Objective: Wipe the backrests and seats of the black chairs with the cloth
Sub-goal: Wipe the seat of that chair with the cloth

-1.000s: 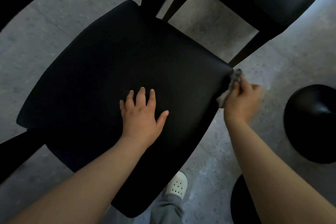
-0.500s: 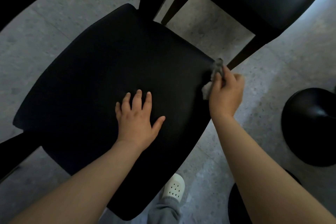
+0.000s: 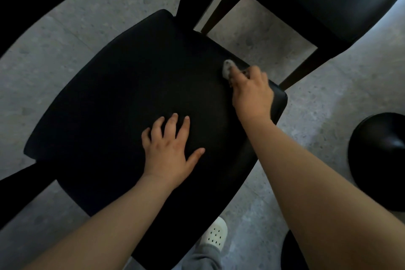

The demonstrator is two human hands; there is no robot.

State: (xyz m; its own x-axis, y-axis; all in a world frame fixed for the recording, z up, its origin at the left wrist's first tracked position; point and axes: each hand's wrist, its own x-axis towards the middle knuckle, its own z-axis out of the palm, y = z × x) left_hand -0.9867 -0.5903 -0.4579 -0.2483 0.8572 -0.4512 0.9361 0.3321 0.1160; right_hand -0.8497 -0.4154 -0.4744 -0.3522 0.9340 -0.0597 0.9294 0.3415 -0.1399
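Presently, the left hand (image 3: pixel 169 149) lies flat on the seat (image 3: pixel 105 112) of the near black chair, palm down, fingers straight and slightly spread, thumb angled out to the right. It holds nothing. It sits a little right of the seat's centre, toward the near edge.

The right hand (image 3: pixel 252 92) is over the right part of the seat, close to the far right edge. Its fingers are curled round a small pale grey cloth (image 3: pixel 228 67) and press it against the seat surface. Only a bunched tip of the cloth shows beyond the fingertips; the rest is hidden under the hand. Hand and cloth are slightly blurred. The two hands are apart, with bare seat between them.

The seat is black and smooth, with rounded corners. Its right corner shows a faint sheen just beside the right hand.

A second black chair (image 3: pixel 328 2) stands past the far right edge of the first seat. One of its dark legs (image 3: pixel 300 68) runs down to the floor (image 3: pixel 54 55) near the right corner of the first seat. The floor is grey and speckled.

Below the near edge of the seat, a white perforated shoe (image 3: pixel 215 234) and a grey trouser leg (image 3: pixel 203 256) are visible. A round black object (image 3: pixel 379 160) rests on the floor well to the right; what it is cannot be told
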